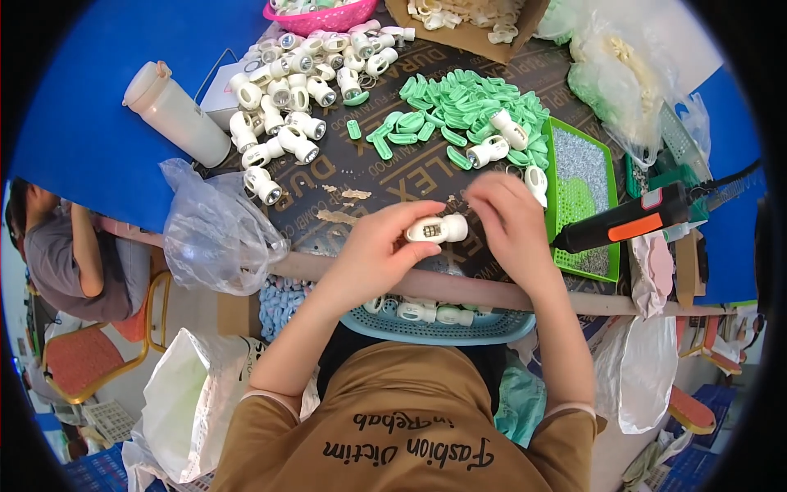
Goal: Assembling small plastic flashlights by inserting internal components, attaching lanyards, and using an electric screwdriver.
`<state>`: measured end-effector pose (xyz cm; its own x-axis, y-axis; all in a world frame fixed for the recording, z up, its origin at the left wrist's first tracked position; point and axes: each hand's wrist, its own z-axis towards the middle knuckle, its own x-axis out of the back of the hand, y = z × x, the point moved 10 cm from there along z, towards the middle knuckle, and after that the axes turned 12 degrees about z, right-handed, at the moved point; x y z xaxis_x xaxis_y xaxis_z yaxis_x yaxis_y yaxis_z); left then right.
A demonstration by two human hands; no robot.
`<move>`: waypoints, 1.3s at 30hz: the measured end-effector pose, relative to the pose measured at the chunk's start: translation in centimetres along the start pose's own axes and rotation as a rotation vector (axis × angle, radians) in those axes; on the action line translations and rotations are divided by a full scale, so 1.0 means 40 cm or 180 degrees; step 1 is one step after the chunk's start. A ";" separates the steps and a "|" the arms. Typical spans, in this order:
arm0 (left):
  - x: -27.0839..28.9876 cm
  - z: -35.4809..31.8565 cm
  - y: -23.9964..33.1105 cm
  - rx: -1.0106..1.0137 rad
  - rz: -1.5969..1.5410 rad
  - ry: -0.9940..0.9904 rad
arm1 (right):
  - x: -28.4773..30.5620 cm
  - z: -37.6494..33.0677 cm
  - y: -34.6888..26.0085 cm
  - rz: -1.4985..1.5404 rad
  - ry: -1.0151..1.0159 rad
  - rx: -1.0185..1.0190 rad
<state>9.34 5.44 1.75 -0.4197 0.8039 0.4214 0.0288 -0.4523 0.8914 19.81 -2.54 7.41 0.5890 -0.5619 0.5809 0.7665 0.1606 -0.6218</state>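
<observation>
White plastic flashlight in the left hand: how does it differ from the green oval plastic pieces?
The white plastic flashlight is gripped by the left hand; the green oval plastic pieces lie heaped on the dark table. The flashlight is chunky with a rounded head; each piece is slimmer and smaller.

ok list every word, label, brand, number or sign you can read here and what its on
I won't copy out wording, but here is where it stands:
Brown shirt: dark lettering, readable, upside down in this view.
Dark tabletop: repeated tan lettering, readable in parts.
White bag at lower left: dark print, too cut off to read.
Black-and-orange tool: pale label, too small to read.
</observation>
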 end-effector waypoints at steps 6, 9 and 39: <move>-0.069 0.002 0.055 -0.0305 0.0880 -0.0299 | -0.154 0.107 0.106 -0.2295 -0.0809 -0.0041; -0.060 -0.003 0.045 -0.0101 0.0916 -0.0235 | -0.170 0.097 0.086 -0.2656 -0.0899 0.0174; -0.088 -0.005 0.039 -0.0843 0.1441 -0.0290 | 0.008 -0.146 -0.113 -0.0208 -0.0129 0.0189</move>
<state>10.69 1.84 1.62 -0.3376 0.5306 0.7775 -0.0462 -0.8343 0.5493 15.04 -8.18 7.34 0.5462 -0.5396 0.6407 0.8167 0.1731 -0.5504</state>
